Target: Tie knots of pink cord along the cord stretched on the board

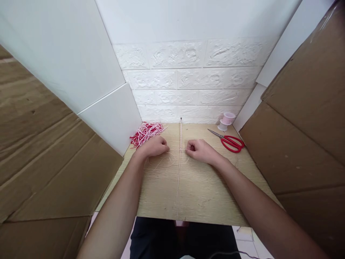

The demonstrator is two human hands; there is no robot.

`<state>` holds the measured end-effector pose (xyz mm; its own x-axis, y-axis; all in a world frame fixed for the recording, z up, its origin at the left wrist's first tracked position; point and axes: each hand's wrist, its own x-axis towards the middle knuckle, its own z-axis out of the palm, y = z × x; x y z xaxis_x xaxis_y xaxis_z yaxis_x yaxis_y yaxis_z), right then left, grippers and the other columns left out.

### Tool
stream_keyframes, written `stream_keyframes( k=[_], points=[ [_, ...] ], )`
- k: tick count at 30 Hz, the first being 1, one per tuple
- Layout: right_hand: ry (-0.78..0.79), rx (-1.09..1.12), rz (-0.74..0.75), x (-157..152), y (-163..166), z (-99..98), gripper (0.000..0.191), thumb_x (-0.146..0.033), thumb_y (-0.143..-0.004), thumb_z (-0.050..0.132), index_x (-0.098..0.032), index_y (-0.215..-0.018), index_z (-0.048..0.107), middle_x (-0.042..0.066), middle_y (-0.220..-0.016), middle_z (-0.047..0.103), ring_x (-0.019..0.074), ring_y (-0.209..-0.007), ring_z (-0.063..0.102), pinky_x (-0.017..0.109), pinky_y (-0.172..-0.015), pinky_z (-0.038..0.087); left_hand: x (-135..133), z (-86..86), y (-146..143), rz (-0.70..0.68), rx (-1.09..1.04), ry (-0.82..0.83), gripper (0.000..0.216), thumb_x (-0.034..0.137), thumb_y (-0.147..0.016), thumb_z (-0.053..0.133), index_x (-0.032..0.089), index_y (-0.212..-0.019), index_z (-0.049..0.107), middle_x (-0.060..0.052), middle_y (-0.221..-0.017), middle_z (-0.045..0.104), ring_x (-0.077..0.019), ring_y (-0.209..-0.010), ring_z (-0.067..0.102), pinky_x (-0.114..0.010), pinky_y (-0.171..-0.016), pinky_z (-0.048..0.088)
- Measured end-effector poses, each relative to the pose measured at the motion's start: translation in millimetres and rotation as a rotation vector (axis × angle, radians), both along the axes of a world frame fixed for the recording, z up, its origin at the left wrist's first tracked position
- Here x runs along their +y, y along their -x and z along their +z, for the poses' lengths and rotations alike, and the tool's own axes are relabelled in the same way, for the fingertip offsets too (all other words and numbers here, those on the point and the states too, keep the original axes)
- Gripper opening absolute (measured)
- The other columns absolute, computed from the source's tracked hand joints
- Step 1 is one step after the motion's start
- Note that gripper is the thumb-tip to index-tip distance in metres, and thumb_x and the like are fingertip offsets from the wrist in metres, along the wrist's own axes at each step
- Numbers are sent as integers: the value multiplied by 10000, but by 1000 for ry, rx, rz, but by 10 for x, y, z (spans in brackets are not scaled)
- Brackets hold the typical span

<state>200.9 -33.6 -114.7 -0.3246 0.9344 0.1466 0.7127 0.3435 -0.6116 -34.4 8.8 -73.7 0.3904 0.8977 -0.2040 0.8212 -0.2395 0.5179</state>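
A pale cord (178,180) runs from a small dark peg (181,118) at the wall down to the table's front edge. Its upper part is a pinkish knotted braid (180,135). On the left of the braid, my left hand (156,145) is closed in a pinch on a thin pale thread (175,149). Across from it, my right hand (198,149) pinches the thread's other side, fingers curled. The thread crosses the cord between both hands. Loose thread loops lie on the wood below my left hand.
A heap of red, pink and white cords (147,133) lies at the back left. Red-handled scissors (229,141) rest at the right, before two stacked thread spools (226,120). Cardboard panels (304,144) flank the wooden table (205,194); a white brick-patterned wall (188,79) closes the back.
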Motion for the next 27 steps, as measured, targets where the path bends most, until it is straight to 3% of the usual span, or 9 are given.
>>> stream_keyframes(
  k=[9,27],
  points=[
    [27,-130,-19,-20,17,38,137,-206,-785,527,-178,-652,544,11,-661,602,124,-606,474,254,-554,260,-27,8,-25,-4,-66,-38,214,259,-647,567,155,-487,470,-2,-505,452,-101,-473,376,-263,-492,211],
    [15,-306,-137,-31,101,30,187,-308,-814,560,-195,-668,583,43,-696,640,158,-632,489,277,-551,225,5,-79,-13,-26,-44,-38,229,253,-647,541,169,-497,390,9,-505,381,-94,-459,320,-274,-494,176]
  ],
)
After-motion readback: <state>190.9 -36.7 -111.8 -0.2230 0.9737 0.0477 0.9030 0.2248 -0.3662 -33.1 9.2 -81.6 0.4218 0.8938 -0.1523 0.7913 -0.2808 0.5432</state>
